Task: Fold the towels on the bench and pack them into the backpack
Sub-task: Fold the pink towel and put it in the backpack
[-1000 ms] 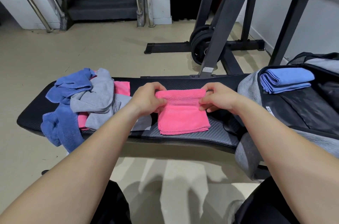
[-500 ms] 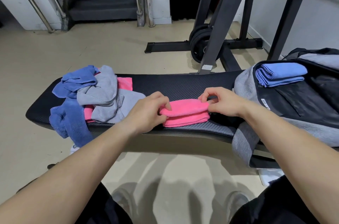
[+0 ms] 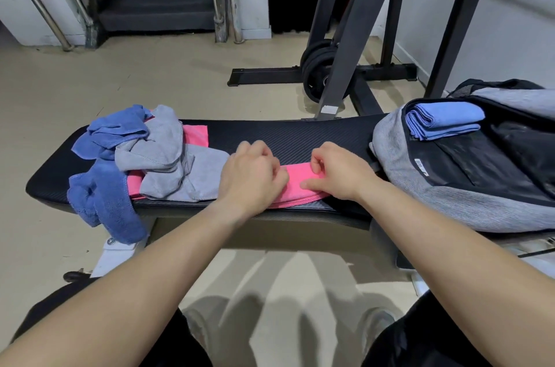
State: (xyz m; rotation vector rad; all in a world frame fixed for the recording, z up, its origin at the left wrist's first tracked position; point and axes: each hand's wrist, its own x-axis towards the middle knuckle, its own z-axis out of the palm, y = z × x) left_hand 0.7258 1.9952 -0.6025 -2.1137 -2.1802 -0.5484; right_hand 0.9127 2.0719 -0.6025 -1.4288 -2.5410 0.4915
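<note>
Our left hand (image 3: 250, 175) and right hand (image 3: 341, 174) curl onto the ends of the folded pink towel (image 3: 295, 182). Its long axis runs along the bench (image 3: 285, 135), pointing at the backpack (image 3: 450, 201).

Hands: my left hand (image 3: 252, 175) and right hand (image 3: 341, 174) gripped the pink towel (image 3: 297, 182) at its ends.
Bench: the bench (image 3: 285, 138) bore a towel pile (image 3: 162, 153), left.
Backpack: I saw the backpack (image 3: 435, 197) open — blue towel (image 3: 444, 119) inside.
</note>
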